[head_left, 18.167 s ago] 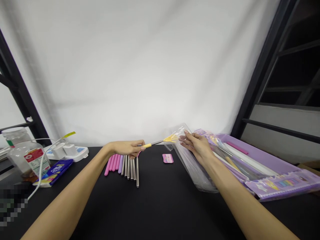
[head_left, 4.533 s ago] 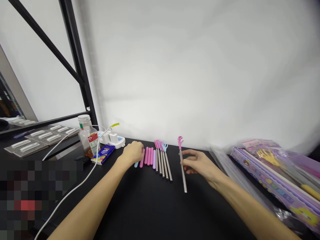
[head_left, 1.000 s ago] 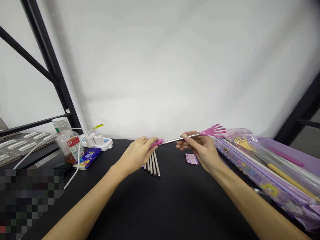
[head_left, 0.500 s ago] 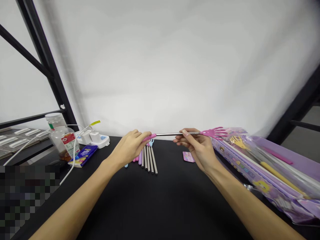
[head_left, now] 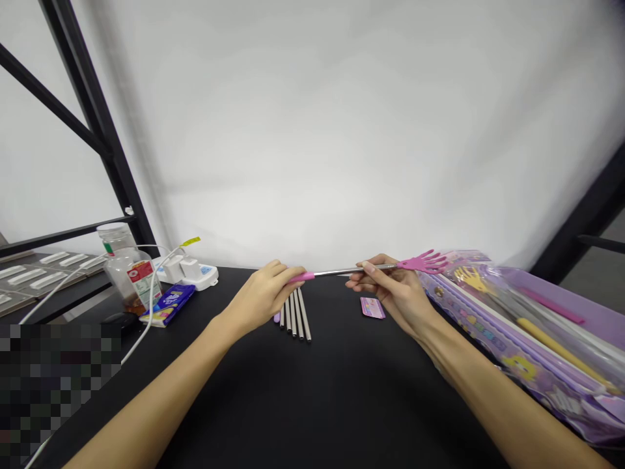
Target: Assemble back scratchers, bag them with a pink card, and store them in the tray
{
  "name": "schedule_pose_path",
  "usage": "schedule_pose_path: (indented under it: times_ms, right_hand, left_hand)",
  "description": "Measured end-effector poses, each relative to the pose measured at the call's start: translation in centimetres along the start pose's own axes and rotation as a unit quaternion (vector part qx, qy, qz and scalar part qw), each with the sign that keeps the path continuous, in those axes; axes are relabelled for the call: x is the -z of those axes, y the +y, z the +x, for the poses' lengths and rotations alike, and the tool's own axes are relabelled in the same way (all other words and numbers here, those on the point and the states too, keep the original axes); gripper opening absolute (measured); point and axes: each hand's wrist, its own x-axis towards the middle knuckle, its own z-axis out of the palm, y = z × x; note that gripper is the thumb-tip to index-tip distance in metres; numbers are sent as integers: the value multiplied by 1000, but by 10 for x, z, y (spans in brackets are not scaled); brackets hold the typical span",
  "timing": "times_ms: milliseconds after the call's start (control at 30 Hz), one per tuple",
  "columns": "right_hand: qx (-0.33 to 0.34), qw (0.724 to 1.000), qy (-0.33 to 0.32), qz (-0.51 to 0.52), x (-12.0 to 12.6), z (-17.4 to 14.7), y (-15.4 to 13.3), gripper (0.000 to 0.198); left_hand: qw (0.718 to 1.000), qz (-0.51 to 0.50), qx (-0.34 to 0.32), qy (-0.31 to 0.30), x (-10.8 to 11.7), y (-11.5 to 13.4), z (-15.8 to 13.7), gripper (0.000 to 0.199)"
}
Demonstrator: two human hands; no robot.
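Observation:
Between my two hands a pink back scratcher (head_left: 336,271) with a metal rod is held level, a little above the black table. My left hand (head_left: 266,293) is closed round its pink handle at the left end. With thumb and fingers, my right hand (head_left: 390,286) pinches the metal rod just below the pink hand-shaped head, which points right. Behind and below my left hand lie several metal rods (head_left: 299,316) side by side; their far ends are hidden by the hand. A small pink card (head_left: 372,307) lies on the table near my right hand.
On the right stands a purple display box (head_left: 488,332) with wrapped back scratchers in it. At left are a clear plastic jar (head_left: 129,273), a blue packet (head_left: 170,304), a white power strip (head_left: 205,277) and a white cable (head_left: 150,293). A white wall rises behind.
My left hand and the handle have dropped slightly and shifted right, so the scratcher now tilts a little. The hand covers more of the rods. The whole view has shifted slightly.

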Motion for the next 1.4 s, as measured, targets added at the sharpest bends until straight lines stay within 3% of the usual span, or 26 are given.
schedule_pose_path:
  times_ms: [300,467,700,867,1000,1100,1233,1300,1400]
  right_hand:
    - [-11,999,-40,16,0,-2,0,22]
    - [12,998,-55,2,-11,-5,8,21]
    - [50,993,-103,-40,-23,-10,18,18]
    - [-19,992,-103,-67,-13,-5,10,26]
    - [-70,997,-16,-14,11,2,-8,38]
    - [-63,991,-15,-116,25,4,-18,38]
    - [-26,940,-109,-321,28,2,-19,34]
    - [2,920,-129,-369,26,2,-15,33]
    - [40,913,-126,-387,23,1,-8,34]
  left_hand:
    - [996,-90,-26,2,9,7,2,30]
    - [983,-173,44,-39,13,25,6,33]
    - [946,-279,138,-88,1,40,6,40]
    - [966,-217,117,-83,1,38,8,36]
    - [990,-105,76,-51,4,25,6,29]
    - [998,-29,40,-48,5,15,2,28]
    - [999,39,-5,-35,1,12,0,30]
    - [997,65,-20,-19,-2,14,0,30]
    - [997,68,-29,-12,-5,16,-2,31]
